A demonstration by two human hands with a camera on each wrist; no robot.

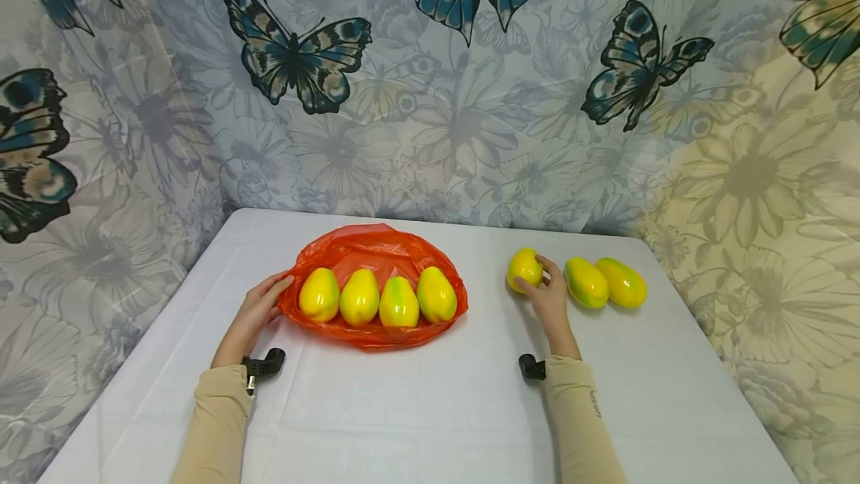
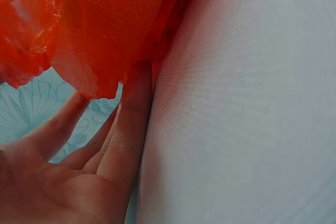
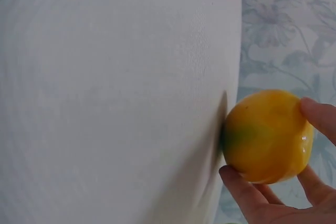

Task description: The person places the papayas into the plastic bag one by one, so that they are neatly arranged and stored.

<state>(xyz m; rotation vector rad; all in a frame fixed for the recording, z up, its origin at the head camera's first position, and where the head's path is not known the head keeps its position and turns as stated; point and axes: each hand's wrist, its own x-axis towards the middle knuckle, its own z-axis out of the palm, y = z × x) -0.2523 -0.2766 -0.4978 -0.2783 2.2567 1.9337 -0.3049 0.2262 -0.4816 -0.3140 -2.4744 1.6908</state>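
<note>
- By the right grip (image 1: 547,293), one yellow fruit (image 1: 522,270) is held, digits curled partway round its body, with tips spread on more than one side.
- The fruit is held low, right of the bag; whether the table (image 1: 403,409) is touched by it cannot be told for certain.
- Its skin is glossy and rounded, so it is probably best carried with the digits spread evenly about its widest part; a squeeze near one end could make it slip.
- By the left grip (image 1: 260,299), the left edge of the red bag (image 1: 376,336) is held, thumb and fingers parted with thin film between; how firmly it is pinched cannot be told.
- A light, steady hold is judged enough there: the film looks easily creased, and a hard tug could drag or topple the contents.
- Inside the open bag, four yellow fruits (image 1: 359,298) are lined up side by side; their row is best left undisturbed.
- Beyond the right grip, two loose fruits (image 1: 587,283) are placed together on the table; room should be left so that neither is nudged.
</note>
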